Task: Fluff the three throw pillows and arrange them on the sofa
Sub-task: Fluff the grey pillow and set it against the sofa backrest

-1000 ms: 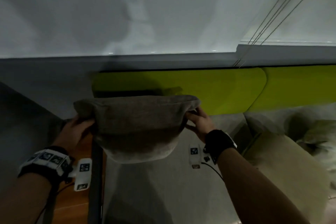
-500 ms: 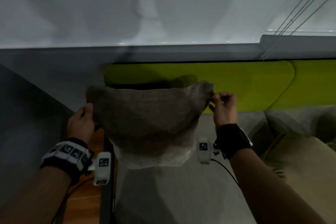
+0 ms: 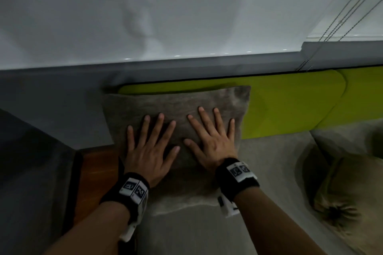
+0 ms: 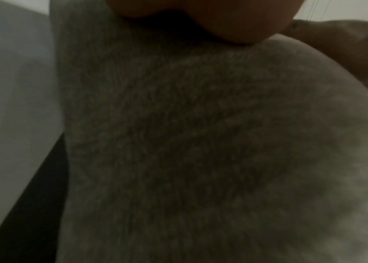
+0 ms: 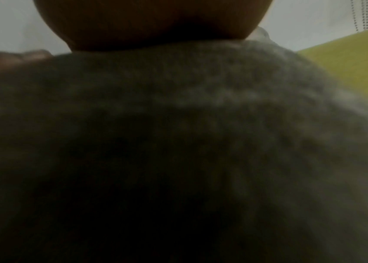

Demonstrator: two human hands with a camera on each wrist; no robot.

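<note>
Your two hands lie flat on a fuzzy gray pillow (image 3: 174,107). Your left hand (image 3: 150,147) and your right hand (image 3: 211,141) sit side by side on its front, fingers straight and spread out, pressing on it and not gripping it. The pillow stands up at the left end of the sofa (image 3: 259,172), on the gray seat. Its back leans against the bright green back cushion (image 3: 290,105). A second green cushion (image 3: 364,93) sits next to that one, farther right. Another pillow (image 3: 350,192), a tan one with a gathered dark spot near its corner, lies on the seat at the far right, well apart from your hands. Behind the sofa runs a gray ledge (image 3: 186,68), and above it is a pale white wall (image 3: 145,6). Thin bead cords (image 3: 342,14) hang down in the top right corner. To the left of the sofa you can see a strip of brown wood floor (image 3: 93,172) and a dark gray wall (image 3: 31,151). The room is dim. Each wrist camera shows mostly gray fuzz up close, with the bottom of your palm on top of it.
</note>
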